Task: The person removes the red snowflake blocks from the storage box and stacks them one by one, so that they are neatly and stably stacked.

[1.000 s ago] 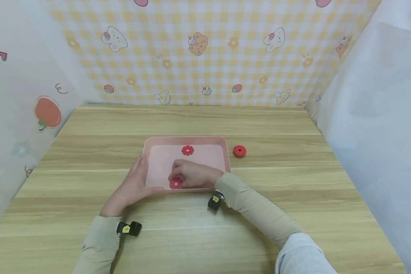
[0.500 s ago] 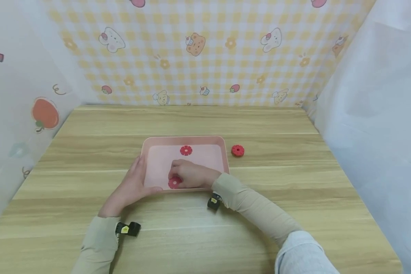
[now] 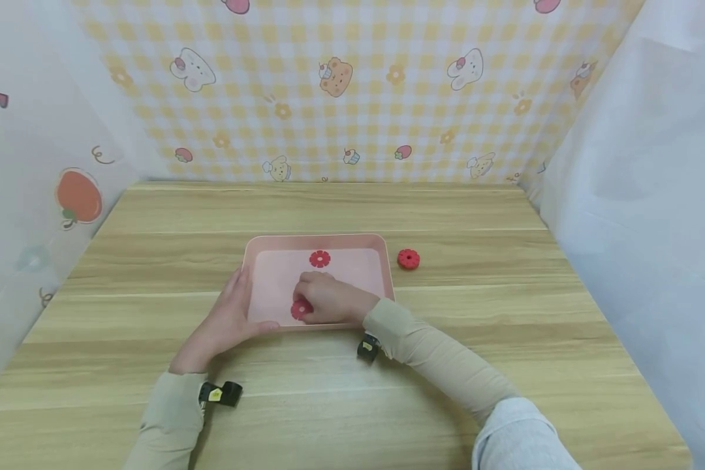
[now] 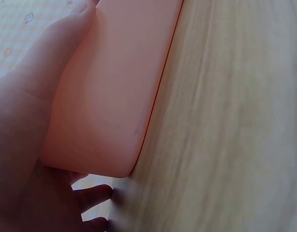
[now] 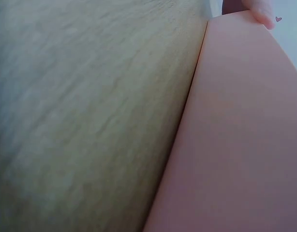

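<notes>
A pink rectangular tray (image 3: 273,277) lies on the wooden table. My left hand (image 3: 226,316) holds its front left corner, with the thumb over the front rim and the fingers along the left wall. In the left wrist view that thumb (image 4: 66,43) lies along the tray's pink wall (image 4: 114,87). Inside the tray, my right hand (image 3: 331,298) pinches the right side of a red notched disc (image 3: 299,309), its curled fingers covering part of it. The right wrist view shows only the tray's outer wall (image 5: 240,106) and the left thumb tip (image 5: 264,14).
Another red notched disc (image 3: 320,259) lies flat near the tray's back wall. Outside, just right of the tray, sits a thicker red notched piece (image 3: 408,259), perhaps stacked discs. A patterned cloth (image 3: 376,98) hangs behind the table (image 3: 305,405), with white sheets at both sides.
The disc in my right hand has shifted slightly toward the back of the tray, and the right fingers have closed a little further over it. My left hand stays at the tray corner.
</notes>
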Demonstrator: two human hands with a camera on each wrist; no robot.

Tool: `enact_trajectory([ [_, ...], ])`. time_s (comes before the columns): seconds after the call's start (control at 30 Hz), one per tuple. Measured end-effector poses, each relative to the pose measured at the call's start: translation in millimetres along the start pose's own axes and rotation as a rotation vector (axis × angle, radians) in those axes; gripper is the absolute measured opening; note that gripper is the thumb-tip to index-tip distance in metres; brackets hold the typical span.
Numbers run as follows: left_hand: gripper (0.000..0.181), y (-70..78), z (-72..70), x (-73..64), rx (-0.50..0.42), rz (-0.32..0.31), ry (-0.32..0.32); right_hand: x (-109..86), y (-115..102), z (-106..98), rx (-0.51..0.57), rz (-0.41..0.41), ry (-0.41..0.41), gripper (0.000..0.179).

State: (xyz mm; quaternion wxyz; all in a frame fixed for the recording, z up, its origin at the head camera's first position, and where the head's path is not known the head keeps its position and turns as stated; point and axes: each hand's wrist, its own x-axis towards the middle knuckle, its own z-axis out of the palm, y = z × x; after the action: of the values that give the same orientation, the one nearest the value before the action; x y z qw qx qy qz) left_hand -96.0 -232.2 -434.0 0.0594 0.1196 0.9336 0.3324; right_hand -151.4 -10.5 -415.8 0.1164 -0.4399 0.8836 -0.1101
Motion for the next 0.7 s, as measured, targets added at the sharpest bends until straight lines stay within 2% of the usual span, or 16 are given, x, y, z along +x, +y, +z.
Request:
enact_trajectory([
  [0.3,0.132,1.3,-0.9,0.4,0.019,-0.01,-0.009,-3.9,5.5,0.4,0.117,0.045,0.025,0.023],
  [0.5,0.132,2.4,-1.5,0.9,0.02,-0.006,-0.009,-15.9,12.7,-14.3,0.203,0.097,0.042,0.024],
  [0.7,0.133,1.3,-0.5,1.5,0.016,-0.004,-0.013,-29.6,29.7,-32.2,0.259,0.15,0.075,0.031],
])
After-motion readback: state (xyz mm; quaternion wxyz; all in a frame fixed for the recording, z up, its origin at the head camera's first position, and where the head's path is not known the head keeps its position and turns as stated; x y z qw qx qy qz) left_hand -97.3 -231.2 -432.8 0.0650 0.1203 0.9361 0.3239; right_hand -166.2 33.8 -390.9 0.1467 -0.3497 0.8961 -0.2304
